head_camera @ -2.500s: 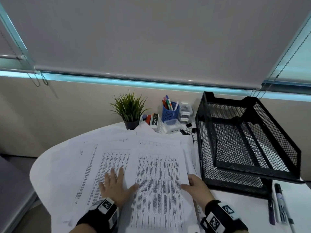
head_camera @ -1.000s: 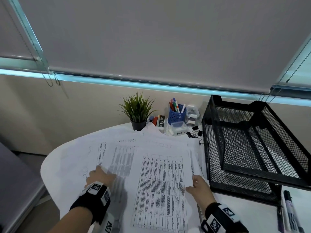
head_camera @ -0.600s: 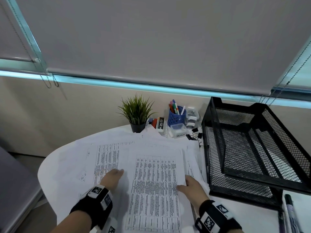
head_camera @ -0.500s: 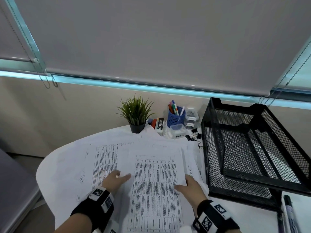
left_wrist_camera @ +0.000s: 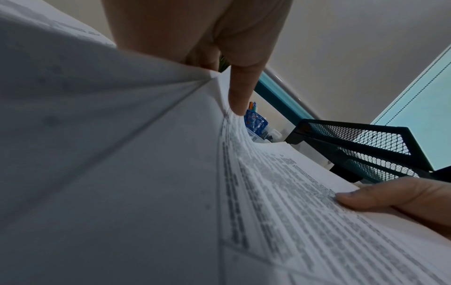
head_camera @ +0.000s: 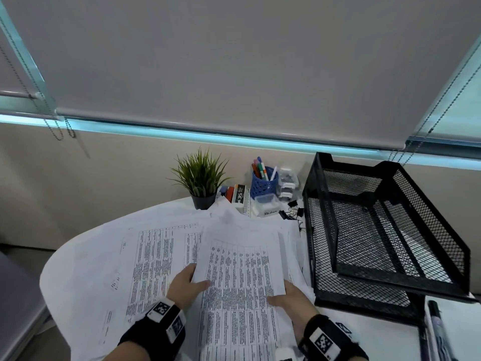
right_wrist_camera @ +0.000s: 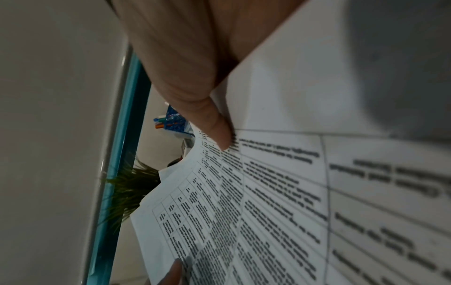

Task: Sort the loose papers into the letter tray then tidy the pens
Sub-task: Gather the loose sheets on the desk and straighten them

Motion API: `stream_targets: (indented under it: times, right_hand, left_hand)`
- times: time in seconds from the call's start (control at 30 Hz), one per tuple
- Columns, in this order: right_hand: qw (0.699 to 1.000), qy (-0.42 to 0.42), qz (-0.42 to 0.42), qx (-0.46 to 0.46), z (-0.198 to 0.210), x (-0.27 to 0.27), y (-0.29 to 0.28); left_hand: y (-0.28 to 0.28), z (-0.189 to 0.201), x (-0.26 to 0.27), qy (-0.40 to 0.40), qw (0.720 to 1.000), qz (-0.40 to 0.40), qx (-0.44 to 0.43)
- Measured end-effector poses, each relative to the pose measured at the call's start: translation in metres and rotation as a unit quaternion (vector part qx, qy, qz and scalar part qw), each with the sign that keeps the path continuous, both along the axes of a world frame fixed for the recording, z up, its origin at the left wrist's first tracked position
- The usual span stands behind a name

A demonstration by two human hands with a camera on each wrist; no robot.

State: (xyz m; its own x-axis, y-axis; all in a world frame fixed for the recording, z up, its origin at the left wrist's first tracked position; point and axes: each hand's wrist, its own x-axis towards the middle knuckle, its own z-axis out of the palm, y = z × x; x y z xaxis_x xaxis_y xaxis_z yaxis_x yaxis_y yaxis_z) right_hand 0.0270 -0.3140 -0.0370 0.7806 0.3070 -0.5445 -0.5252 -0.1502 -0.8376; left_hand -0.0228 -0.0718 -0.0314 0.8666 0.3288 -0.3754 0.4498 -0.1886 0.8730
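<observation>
Loose printed papers [head_camera: 161,259] lie spread over a round white table [head_camera: 78,277]. The top printed sheet [head_camera: 239,269] is held at both sides and its near part bows up off the pile. My left hand [head_camera: 194,281] pinches its left edge, thumb [left_wrist_camera: 240,92] on top and fingers underneath. My right hand [head_camera: 279,295] pinches the right edge the same way, thumb [right_wrist_camera: 216,125] on the print. The black mesh letter tray [head_camera: 377,230] stands just right of the papers with both tiers bare. A blue pen cup [head_camera: 264,183] with several pens stands at the back.
A small potted plant [head_camera: 200,178], eraser boxes [head_camera: 238,195], clear containers [head_camera: 286,182] and black binder clips [head_camera: 294,212] crowd the table's far edge by the wall. Dark marker pens [head_camera: 437,332] lie in front of the tray at the lower right.
My left hand went from lying flat on the papers to pinching the top sheet's left edge. The right hand took its right edge, and the sheet rose slightly off the pile.
</observation>
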Motion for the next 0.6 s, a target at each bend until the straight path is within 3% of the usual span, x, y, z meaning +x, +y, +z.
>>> stream_targets:
  times: [0.2, 0.37, 0.43, 0.53, 0.6]
  right_hand:
    - [0.998, -0.054, -0.032, 0.001, 0.013, 0.000, -0.007]
    - [0.990, -0.095, -0.076, -0.073, 0.010, 0.006, -0.007]
    - [0.987, -0.106, -0.068, -0.096, 0.008, 0.005, -0.006]
    - [0.988, -0.105, -0.057, -0.096, 0.010, 0.001, -0.007]
    - [0.989, -0.102, -0.057, -0.086, 0.013, -0.001, -0.010]
  left_hand:
    - [0.003, 0.005, 0.003, 0.007, 1.000, 0.004, -0.012]
    - [-0.002, 0.015, 0.006, 0.016, 0.998, -0.040, -0.037]
    - [-0.006, 0.014, 0.009, 0.011, 0.999, -0.024, -0.034]
    - [-0.010, 0.017, 0.013, 0.010, 0.993, 0.027, -0.115]
    - [-0.008, 0.012, 0.017, 0.036, 0.993, -0.004, -0.114]
